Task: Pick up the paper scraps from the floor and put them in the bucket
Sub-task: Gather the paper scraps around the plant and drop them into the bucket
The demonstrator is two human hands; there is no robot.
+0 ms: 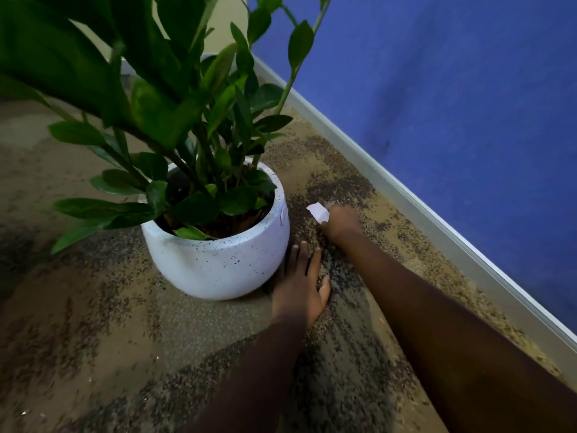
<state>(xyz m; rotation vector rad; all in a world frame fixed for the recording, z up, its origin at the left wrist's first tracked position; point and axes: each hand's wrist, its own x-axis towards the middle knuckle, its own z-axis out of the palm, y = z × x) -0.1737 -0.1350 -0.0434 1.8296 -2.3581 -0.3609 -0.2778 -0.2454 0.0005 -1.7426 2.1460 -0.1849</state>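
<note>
A small white paper scrap [318,211] sticks out from my right hand [342,221], which pinches it low over the carpet just right of the plant pot. My left hand [301,284] rests flat on the carpet, fingers straight, beside the pot's right side. No bucket is in view.
A white speckled pot [218,264] with a large green plant [175,114] stands at centre-left, its leaves covering the upper left. A blue wall [452,104] with a white skirting board [406,195] runs diagonally on the right. Mottled brown carpet [93,339] covers the floor.
</note>
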